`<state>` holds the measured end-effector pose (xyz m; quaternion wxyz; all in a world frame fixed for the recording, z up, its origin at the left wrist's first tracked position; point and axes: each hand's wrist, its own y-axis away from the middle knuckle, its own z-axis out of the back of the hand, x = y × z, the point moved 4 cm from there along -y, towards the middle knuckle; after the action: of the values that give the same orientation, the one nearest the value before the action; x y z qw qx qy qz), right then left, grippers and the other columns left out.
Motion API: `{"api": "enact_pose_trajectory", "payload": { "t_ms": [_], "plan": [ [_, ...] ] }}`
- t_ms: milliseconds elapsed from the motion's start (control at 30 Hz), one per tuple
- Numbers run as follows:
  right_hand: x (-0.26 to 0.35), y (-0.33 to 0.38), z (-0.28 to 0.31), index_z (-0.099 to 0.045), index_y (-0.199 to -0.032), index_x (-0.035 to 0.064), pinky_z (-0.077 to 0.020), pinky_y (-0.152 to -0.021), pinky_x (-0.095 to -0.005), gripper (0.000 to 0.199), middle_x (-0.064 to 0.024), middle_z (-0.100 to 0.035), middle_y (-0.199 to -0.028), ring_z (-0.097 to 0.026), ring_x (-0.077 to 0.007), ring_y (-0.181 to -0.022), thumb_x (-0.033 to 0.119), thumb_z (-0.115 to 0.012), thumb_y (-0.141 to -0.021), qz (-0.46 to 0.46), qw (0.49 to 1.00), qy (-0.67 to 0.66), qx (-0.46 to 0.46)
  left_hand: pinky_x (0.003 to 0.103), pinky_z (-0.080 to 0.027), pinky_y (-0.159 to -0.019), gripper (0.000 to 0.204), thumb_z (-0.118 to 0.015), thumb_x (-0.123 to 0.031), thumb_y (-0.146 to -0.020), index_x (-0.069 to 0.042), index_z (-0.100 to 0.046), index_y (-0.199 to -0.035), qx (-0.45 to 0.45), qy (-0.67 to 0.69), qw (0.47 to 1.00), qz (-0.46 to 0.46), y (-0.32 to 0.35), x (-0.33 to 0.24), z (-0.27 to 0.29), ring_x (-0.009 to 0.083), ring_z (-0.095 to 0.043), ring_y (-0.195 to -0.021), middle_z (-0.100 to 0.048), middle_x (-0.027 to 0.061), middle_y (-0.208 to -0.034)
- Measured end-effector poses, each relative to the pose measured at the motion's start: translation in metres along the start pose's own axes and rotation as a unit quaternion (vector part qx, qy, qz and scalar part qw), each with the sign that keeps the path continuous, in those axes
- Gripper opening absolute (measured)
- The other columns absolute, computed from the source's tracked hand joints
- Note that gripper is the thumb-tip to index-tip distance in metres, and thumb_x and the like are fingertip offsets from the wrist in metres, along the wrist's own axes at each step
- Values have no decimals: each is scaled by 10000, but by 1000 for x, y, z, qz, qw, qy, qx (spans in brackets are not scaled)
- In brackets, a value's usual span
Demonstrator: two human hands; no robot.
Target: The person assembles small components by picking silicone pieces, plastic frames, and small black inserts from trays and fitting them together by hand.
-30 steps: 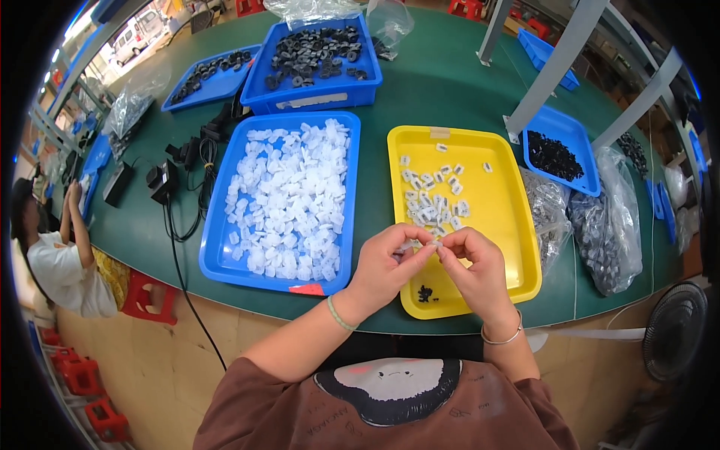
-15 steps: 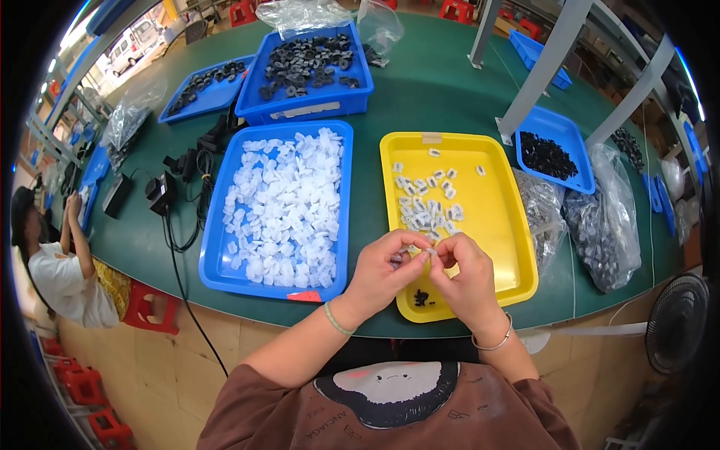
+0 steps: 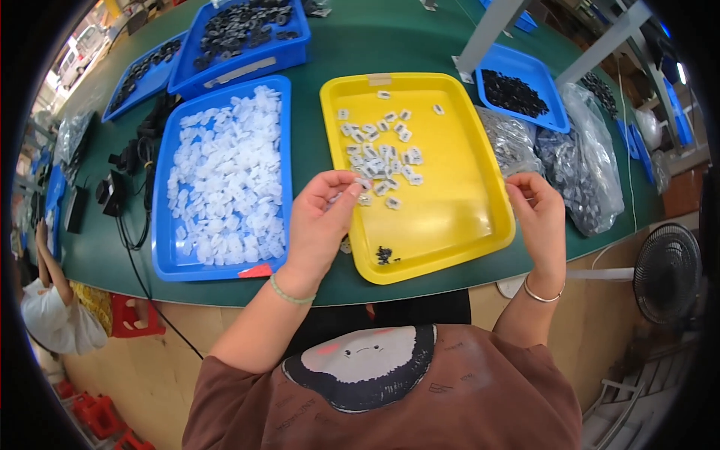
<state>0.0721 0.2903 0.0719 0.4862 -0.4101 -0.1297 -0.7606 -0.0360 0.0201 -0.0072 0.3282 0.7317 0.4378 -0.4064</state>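
My left hand (image 3: 321, 223) is over the left rim of the yellow tray (image 3: 450, 229), its fingers closed on small white plastic pieces, partly hidden by the fingers. My right hand (image 3: 538, 216) is at the tray's right rim, thumb and fingertips pinched together. Whatever that pinch holds, if anything, is too small to make out. Several white-grey plastic pieces with dark centres (image 3: 386, 152) lie in the tray's left half. A little heap of tiny black parts (image 3: 385, 255) sits near its front edge.
Left of the yellow tray stands a blue tray of white plastic pieces (image 3: 232, 176). Blue bins with black parts (image 3: 240, 56) are behind it. To the right are another blue tray (image 3: 551, 120), bagged parts (image 3: 577, 172), metal posts (image 3: 487, 37) and a fan (image 3: 666, 262). Cables (image 3: 139, 195) lie at left.
My hands, together over the yellow tray before, have parted: the left to the tray's left rim, the right to its right rim. The whole view has shifted, so the trays appear farther left and higher.
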Motion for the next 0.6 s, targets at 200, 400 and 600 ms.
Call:
{"api": "enact_pose_trajectory", "payload": {
  "t_ms": [200, 400, 600],
  "plan": [
    [-53, 0, 25, -652, -930, -7, -499, -651, -344, 182, -157, -660, -795, -643, -273, -700, 19, -671, -751, -36, 978, 207, 2, 150, -278, -462, 125, -582, -43, -911, -16, -596, -1033, 3, -15, 1000, 9, 0, -1, 0, -9, -364, -536, -670, 22, -934],
    [-60, -5, 13, -655, -897, -17, -482, -624, -341, 163, -161, -631, -767, -627, -271, -677, -8, -681, -737, 4, 986, 168, 18, 145, -286, -473, 146, -600, -58, -908, -19, -602, -1049, -4, -4, 1000, -15, 0, -3, 1, -13, -405, -561, -676, 20, -939],
    [-55, -6, 6, -640, -846, -42, -475, -622, -329, 77, -167, -618, -779, -607, -271, -662, -29, -651, -772, 24, 985, 172, 16, 137, -304, -485, 161, -623, -61, -897, -13, -600, -1049, -4, 15, 1000, 14, 1, -3, 1, -21, -461, -607, -677, 16, -927]
  ]
}}
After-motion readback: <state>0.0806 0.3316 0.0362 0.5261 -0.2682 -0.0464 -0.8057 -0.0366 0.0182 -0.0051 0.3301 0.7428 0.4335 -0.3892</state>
